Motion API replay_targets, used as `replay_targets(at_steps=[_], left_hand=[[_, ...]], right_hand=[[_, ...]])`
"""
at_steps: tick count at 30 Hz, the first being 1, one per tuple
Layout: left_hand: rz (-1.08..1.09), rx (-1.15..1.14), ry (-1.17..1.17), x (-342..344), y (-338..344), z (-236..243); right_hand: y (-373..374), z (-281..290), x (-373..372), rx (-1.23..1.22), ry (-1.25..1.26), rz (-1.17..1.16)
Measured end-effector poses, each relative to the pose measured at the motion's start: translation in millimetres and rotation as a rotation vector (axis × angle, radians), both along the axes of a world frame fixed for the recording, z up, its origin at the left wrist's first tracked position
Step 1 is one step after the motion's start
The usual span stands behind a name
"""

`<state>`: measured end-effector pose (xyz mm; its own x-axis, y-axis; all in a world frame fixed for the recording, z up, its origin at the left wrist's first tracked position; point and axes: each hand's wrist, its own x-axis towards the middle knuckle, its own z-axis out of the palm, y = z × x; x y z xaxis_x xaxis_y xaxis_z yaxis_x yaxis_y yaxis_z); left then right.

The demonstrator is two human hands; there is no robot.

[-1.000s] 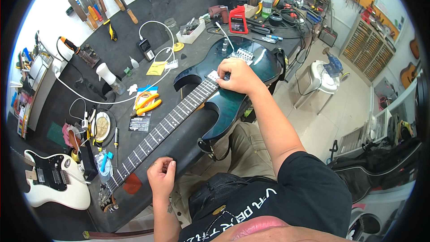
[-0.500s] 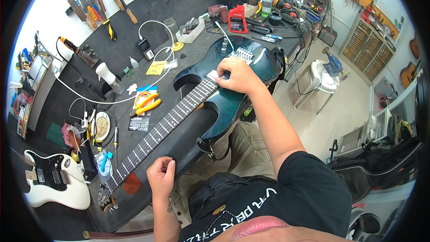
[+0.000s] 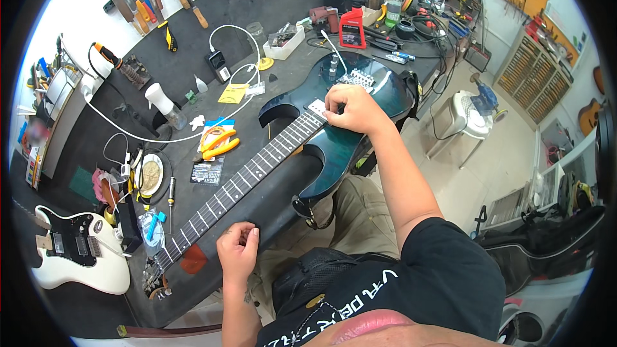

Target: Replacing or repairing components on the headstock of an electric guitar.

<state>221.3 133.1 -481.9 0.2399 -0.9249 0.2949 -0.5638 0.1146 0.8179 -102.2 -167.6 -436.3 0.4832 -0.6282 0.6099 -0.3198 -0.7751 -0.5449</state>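
A dark teal electric guitar point(image 3: 324, 149) lies slantwise along the bench, its body at the far right and its long fretboard point(image 3: 247, 183) running down to the near left. My right hand point(image 3: 355, 110) is over the body where the fretboard ends, fingers curled and thumb bent in, beside a small pale plate point(image 3: 317, 108). Its fingertips are partly hidden, so whatever they pinch does not show. My left hand point(image 3: 238, 249) rests at the bench's near edge, below the neck, loosely closed with nothing visible in it. The bridge point(image 3: 358, 78) and its upright arm lie beyond my right hand.
Orange-handled pliers point(image 3: 220, 146), a white spray bottle point(image 3: 160, 101) and a looping white cable lie beyond the neck. A white guitar body point(image 3: 83, 270) sits at near left. A red bottle point(image 3: 352, 28) stands at the back; a white stool point(image 3: 468, 115) is to the right.
The whole view has shifted slightly, so the bench appears a little further right. My right hand remains at the fretboard's end, and my left hand stays at the bench edge.
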Motion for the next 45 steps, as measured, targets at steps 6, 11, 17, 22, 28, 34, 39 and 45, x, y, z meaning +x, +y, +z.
replay_targets(at_steps=[6,11,17,22,28,34,39,45], left_hand=[[-0.001,-0.005,-0.002,-0.1,0.6,1.8],[0.001,0.005,-0.001,-1.3,-0.2,3.3],[0.002,0.011,0.012,-1.5,-0.8,2.5],[-0.004,0.016,0.009,-0.6,-0.1,2.6],[-0.004,0.013,0.002,0.2,0.0,0.8],[-0.002,-0.019,-0.008,-2.4,0.1,2.3],[-0.006,-0.039,-0.010,-3.3,-0.7,1.6],[-0.007,-0.017,-0.003,-2.6,0.2,0.8]], right_hand=[[3.0,1.4,0.9,-0.001,-0.017,0.009],[7.1,7.0,0.5,0.075,0.020,-0.002],[5.2,4.9,0.2,0.051,0.021,-0.006],[5.8,4.6,1.1,0.033,0.026,-0.015],[8.0,5.0,2.2,-0.086,0.031,-0.066],[2.5,4.7,0.2,-0.046,0.023,0.055],[-1.6,1.5,-2.0,-0.024,0.050,0.030],[0.6,1.6,-0.1,-0.050,0.021,0.006]])
